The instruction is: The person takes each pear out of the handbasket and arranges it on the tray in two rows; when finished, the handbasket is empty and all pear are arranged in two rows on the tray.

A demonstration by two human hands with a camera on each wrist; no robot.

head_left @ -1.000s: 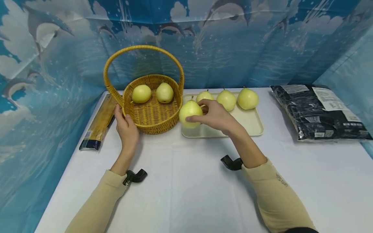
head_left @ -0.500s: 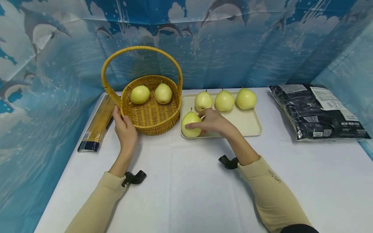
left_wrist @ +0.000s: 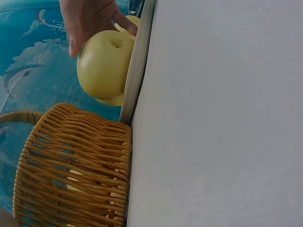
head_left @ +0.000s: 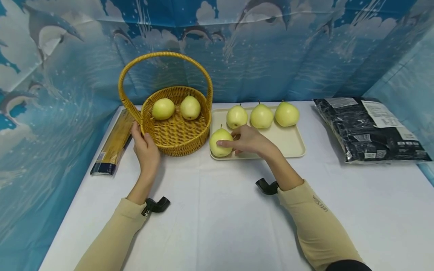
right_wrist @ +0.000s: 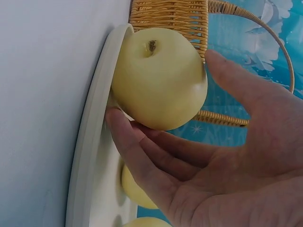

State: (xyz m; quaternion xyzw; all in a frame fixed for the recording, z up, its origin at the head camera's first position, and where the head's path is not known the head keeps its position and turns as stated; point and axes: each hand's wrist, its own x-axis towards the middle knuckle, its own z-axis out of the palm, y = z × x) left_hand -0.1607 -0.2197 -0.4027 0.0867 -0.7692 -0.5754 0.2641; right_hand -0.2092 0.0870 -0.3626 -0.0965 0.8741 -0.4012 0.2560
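Note:
A pale yellow-green pear stands at the front left corner of a cream tray, its stem pointing up. My right hand is around the pear's right side. In the right wrist view the thumb lies off the pear's edge and the fingers extend loosely beside its lower part. My left hand rests against the left side of a yellow wicker basket, fingers partly hidden behind the handle's base. Inside the basket lie two pears, a left one and a right one.
Three more pears line the tray's back edge: a left pear, a middle pear and a right pear. A flat yellow packet lies left of the basket. At the right is a black plastic parcel. A dolphin-print curtain hangs behind.
My right hand has lowered the pear from beside the basket onto the tray's front left corner, and its fingers have loosened from it. The left hand stays at the basket.

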